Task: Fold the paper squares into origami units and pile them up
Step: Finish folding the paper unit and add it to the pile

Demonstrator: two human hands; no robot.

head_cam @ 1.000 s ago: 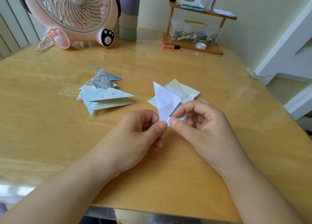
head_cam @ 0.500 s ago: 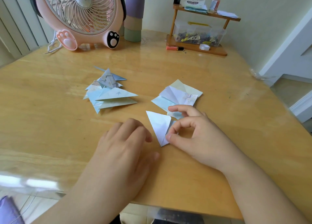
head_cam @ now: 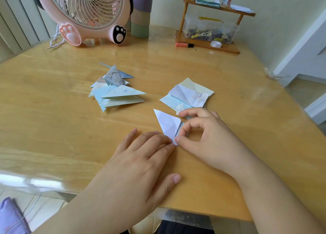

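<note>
Folded paper unit point(head_cam: 167, 123) — white, pointed, lies flat on the wooden bench point(head_cam: 53, 128), near its front edge, between both hands. Left hand point(head_cam: 141, 165) rests palm-down on the bench, fingers point(head_cam: 155, 142) straight and lightly spread, tips touching the unit's lower corner. Right hand point(head_cam: 208, 138) has fingers curled, thumb and forefinger tips pinching the unit's lower right edge. Stack of unfolded paper squares point(head_cam: 189, 96) sits just behind the right hand, touching its fingers. Pile of finished units point(head_cam: 114, 92) lies left of the stack, well apart from both hands. Pink fan point(head_cam: 88, 13) and wooden shelf point(head_cam: 211, 22) stand at the bench's far side.
</note>
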